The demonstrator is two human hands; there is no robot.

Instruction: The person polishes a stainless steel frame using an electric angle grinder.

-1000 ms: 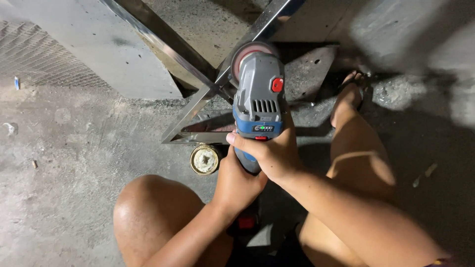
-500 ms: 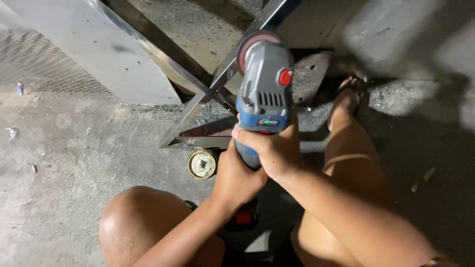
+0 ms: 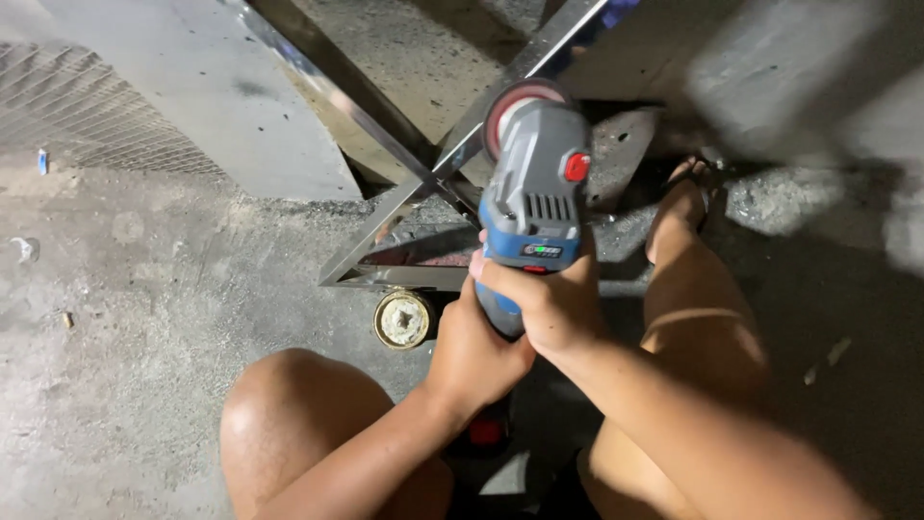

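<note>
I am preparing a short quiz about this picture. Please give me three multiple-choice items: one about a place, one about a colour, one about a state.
1. Where does the round spool lie?
A. on the floor beside the left knee
B. on the metal frame
C. on the right foot

2. What colour is the round button on the grinder's side?
A. green
B. red
C. yellow

3. How is the grinder held?
A. by one hand
B. by both hands
C. it lies on the floor unheld

Answers:
1 A: the round spool rests on the concrete below the metal frame.
2 B: the button is red.
3 B: the left hand and right hand both wrap the grinder.
</note>
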